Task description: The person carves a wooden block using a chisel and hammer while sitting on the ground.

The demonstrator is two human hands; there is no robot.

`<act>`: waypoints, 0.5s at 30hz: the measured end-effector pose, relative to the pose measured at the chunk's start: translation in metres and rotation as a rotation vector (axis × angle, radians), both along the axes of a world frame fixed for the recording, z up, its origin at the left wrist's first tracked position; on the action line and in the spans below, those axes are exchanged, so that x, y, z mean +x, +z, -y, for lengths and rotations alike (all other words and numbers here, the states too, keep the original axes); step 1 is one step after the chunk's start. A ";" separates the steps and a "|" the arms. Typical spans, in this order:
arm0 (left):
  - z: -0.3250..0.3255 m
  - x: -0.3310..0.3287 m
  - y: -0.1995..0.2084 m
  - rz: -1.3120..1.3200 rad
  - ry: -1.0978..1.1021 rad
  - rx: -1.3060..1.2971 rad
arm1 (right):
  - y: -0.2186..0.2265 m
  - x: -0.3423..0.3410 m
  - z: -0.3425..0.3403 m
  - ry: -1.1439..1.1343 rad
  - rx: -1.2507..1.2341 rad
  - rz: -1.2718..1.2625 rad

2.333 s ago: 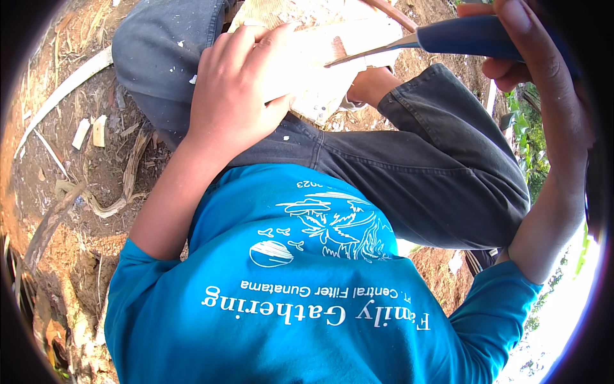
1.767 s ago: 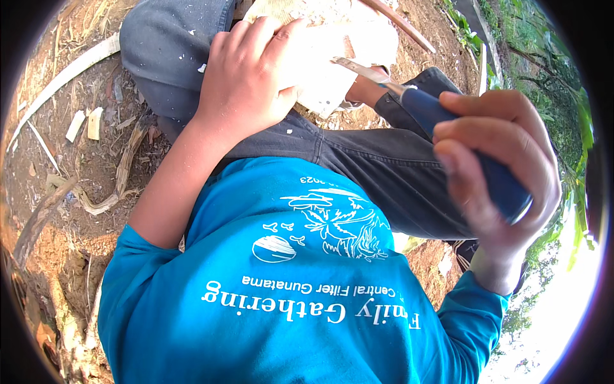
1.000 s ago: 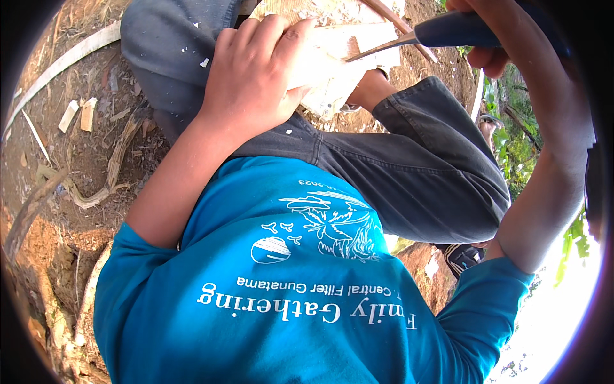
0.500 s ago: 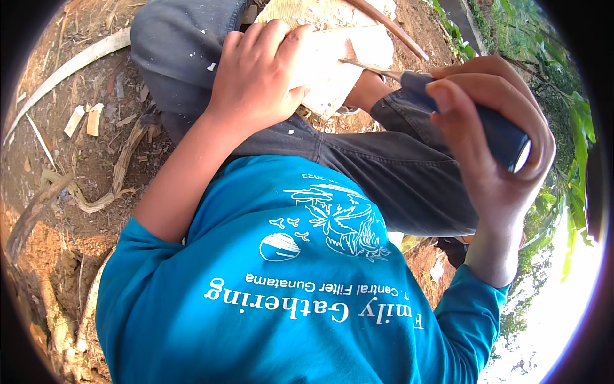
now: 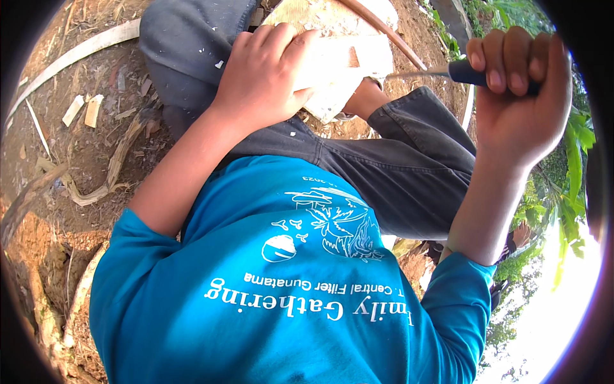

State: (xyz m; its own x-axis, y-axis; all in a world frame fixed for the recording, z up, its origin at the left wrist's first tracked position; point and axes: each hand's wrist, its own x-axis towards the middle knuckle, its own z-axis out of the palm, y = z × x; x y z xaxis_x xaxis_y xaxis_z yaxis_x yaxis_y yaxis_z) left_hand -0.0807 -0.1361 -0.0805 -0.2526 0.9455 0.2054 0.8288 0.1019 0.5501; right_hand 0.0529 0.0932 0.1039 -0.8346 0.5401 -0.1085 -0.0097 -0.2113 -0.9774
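Head view, looking straight down: blue long-sleeved shirt with white print (image 5: 288,288) across the lower middle, dark grey trousers (image 5: 396,166) above it, knees bent toward the top edge. Bare brown soil (image 5: 57,160) to the left, strewn with roots, a long pale strip of wood (image 5: 77,54) and 2 small pale wood chips (image 5: 83,110). Green foliage (image 5: 575,166) down the right rim.

Pale, roughly carved block of wood (image 5: 339,70) at top centre, resting between the knees, surface fresh-cut and flecked with shavings. Thin reddish curved stick (image 5: 387,32) lying across its upper right.

Left hand (image 5: 265,80) laid over the block's left side, fingers curled together, pressing down on the wood. Right hand (image 5: 515,96) raised at upper right, well apart from the block, clenched in a fist around a dark blue handle (image 5: 470,72). Narrow metal blade (image 5: 416,75) pointing left from that handle, tip just beside the block's right edge.
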 end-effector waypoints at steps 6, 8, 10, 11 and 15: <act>0.000 -0.001 0.003 0.005 -0.015 -0.088 | -0.011 -0.033 0.016 -0.235 0.116 -0.025; 0.000 0.000 0.004 0.003 -0.014 -0.096 | -0.015 -0.052 0.035 -0.367 0.236 0.050; 0.003 0.001 0.003 -0.006 0.017 -0.109 | -0.062 -0.054 0.006 -0.078 -0.524 -0.427; 0.002 0.000 0.003 0.004 0.008 -0.068 | -0.082 -0.052 -0.009 0.015 -0.881 -0.539; -0.003 0.000 0.003 0.020 -0.006 0.001 | -0.029 -0.071 0.045 -0.328 -0.041 -0.033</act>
